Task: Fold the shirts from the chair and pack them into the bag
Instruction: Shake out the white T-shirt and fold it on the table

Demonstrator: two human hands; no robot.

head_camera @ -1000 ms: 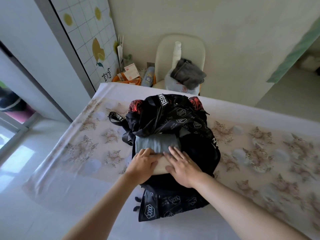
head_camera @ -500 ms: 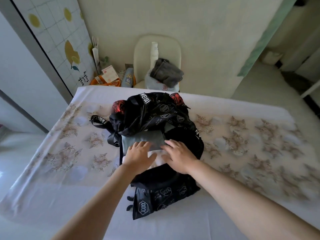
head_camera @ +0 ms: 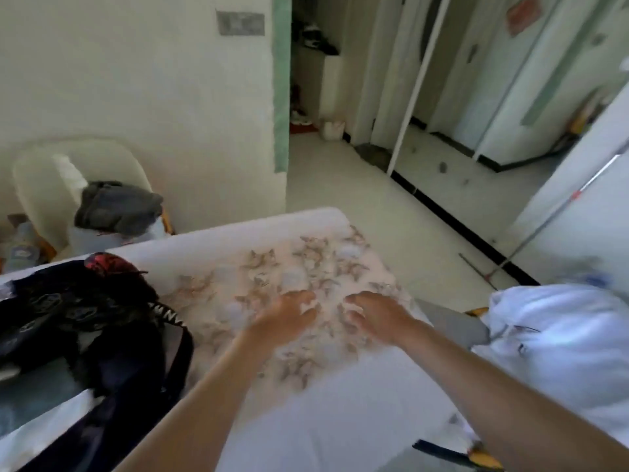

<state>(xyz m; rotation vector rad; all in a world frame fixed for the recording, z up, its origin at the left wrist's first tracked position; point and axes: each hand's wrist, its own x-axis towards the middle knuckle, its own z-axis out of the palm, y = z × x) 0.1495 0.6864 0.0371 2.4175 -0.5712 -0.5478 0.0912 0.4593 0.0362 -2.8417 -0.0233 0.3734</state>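
Black printed fabric backpack (head_camera: 102, 335) lies open at nine o'clock on the white floral tablecloth (head_camera: 306, 420), with a folded grey-blue garment (head_camera: 37, 379) in its mouth. At the centre the left hand (head_camera: 289, 318) and right hand (head_camera: 377, 315) are side by side, fingers loosely bent, holding nothing. At ten o'clock a crumpled dark grey shirt (head_camera: 115, 207) sits on the cream chair (head_camera: 37, 185). A white cloth heap (head_camera: 558, 342) lies at three o'clock.

Matt floral cloth on table (head_camera: 306, 420)

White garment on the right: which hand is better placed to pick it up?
Probably the right hand: empty, loosely open, and nearer the white garment. The left hand, also empty, sits farther away, toward the bag.
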